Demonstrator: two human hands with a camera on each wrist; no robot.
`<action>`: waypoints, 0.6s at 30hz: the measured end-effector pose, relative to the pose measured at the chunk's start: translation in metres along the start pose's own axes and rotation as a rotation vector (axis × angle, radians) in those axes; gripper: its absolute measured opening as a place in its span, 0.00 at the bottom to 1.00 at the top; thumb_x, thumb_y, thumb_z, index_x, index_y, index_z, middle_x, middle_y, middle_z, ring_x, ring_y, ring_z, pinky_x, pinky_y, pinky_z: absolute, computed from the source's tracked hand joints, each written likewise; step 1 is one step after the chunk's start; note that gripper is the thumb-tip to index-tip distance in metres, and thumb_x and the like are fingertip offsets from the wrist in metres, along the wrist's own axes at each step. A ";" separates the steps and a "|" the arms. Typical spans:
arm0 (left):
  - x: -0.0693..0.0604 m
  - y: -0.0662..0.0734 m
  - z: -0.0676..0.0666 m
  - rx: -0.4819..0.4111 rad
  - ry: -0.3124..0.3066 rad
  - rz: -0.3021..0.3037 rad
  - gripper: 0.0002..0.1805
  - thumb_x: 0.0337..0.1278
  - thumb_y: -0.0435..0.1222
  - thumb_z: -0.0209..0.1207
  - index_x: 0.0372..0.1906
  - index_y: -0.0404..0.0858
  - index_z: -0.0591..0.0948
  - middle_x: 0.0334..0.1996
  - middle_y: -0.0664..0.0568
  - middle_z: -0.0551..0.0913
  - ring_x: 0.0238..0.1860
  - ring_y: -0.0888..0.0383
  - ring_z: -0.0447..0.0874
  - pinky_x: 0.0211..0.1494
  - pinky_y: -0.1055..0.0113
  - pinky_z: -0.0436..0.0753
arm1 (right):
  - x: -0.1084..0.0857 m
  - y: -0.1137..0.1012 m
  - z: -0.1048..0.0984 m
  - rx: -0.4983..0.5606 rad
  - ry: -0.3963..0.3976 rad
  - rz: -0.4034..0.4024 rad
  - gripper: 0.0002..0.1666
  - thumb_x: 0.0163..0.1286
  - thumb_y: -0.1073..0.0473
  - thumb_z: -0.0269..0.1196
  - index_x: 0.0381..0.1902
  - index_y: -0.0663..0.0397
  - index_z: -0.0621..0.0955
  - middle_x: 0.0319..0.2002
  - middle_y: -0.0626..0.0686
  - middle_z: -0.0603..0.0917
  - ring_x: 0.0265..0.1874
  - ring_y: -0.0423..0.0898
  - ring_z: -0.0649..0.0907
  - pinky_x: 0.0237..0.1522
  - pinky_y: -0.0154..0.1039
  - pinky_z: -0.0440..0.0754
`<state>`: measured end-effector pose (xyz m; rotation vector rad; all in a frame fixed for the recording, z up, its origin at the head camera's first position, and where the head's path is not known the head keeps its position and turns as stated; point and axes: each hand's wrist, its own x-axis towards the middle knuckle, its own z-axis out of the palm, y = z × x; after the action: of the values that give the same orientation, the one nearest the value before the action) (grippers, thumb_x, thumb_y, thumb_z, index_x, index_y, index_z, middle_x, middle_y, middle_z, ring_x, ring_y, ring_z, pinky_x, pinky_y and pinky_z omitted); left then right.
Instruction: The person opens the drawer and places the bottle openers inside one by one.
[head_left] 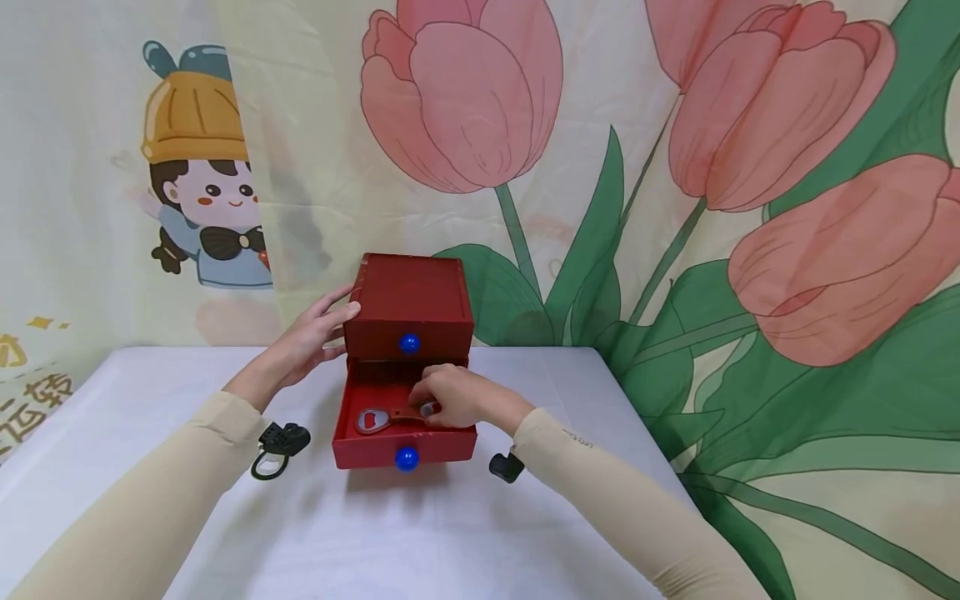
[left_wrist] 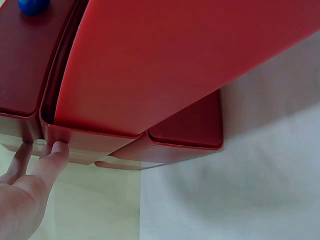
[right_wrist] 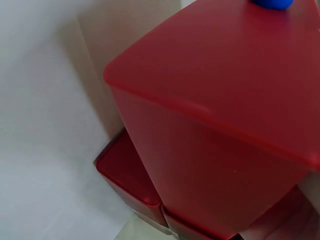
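A dark red drawer cabinet (head_left: 411,287) with blue round knobs stands on the table, its middle drawer (head_left: 352,454) pulled out. In that drawer lies a bottle opener (head_left: 372,420) with a metal ring head and a brown handle. My right hand (head_left: 453,395) reaches down into the drawer, fingers curled at the handle's right end, pinching it; a small silvery piece shows by the fingertips. My left hand (head_left: 307,337) rests against the cabinet's left side, fingers fairly straight; in the left wrist view its fingertips (left_wrist: 60,150) touch the cabinet's edge. The right wrist view mostly shows the drawer's outside.
A white cloth covers the table (head_left: 480,533). Behind it hangs a curtain (head_left: 315,167) printed with tulips and a cartoon figure. Black wrist cameras sit under the left (head_left: 283,442) and right (head_left: 506,467) forearms. Below the pulled-out drawer, a lower drawer unit (left_wrist: 195,125) stays closed.
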<state>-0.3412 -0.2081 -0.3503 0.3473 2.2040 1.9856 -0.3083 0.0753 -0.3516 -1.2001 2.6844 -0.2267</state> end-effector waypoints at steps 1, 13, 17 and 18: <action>0.000 0.000 0.000 -0.001 -0.001 0.002 0.48 0.76 0.59 0.56 0.88 0.59 0.43 0.86 0.45 0.52 0.82 0.34 0.54 0.79 0.37 0.65 | 0.000 0.000 0.001 -0.006 -0.003 0.005 0.22 0.71 0.58 0.73 0.62 0.47 0.88 0.52 0.50 0.85 0.50 0.40 0.78 0.44 0.28 0.81; 0.000 0.001 0.001 0.006 0.002 0.002 0.48 0.76 0.60 0.56 0.88 0.59 0.43 0.86 0.44 0.52 0.82 0.34 0.55 0.79 0.37 0.65 | 0.003 0.000 0.006 -0.051 0.018 0.009 0.22 0.70 0.60 0.74 0.61 0.48 0.88 0.51 0.50 0.86 0.49 0.40 0.79 0.45 0.27 0.81; 0.001 0.001 0.001 0.008 0.003 -0.002 0.48 0.76 0.60 0.56 0.88 0.59 0.43 0.86 0.44 0.52 0.82 0.34 0.55 0.78 0.38 0.66 | -0.002 0.000 0.001 -0.045 0.036 -0.017 0.23 0.69 0.58 0.74 0.62 0.49 0.88 0.52 0.50 0.86 0.51 0.42 0.80 0.47 0.28 0.82; 0.001 0.001 0.000 0.008 0.003 -0.001 0.48 0.76 0.60 0.56 0.88 0.59 0.43 0.86 0.44 0.52 0.82 0.34 0.55 0.78 0.38 0.67 | -0.004 0.000 -0.001 -0.042 0.046 -0.023 0.23 0.69 0.58 0.74 0.62 0.48 0.88 0.53 0.50 0.86 0.52 0.42 0.81 0.47 0.28 0.82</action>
<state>-0.3423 -0.2073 -0.3491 0.3442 2.2138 1.9781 -0.3061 0.0787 -0.3503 -1.2529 2.7293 -0.2053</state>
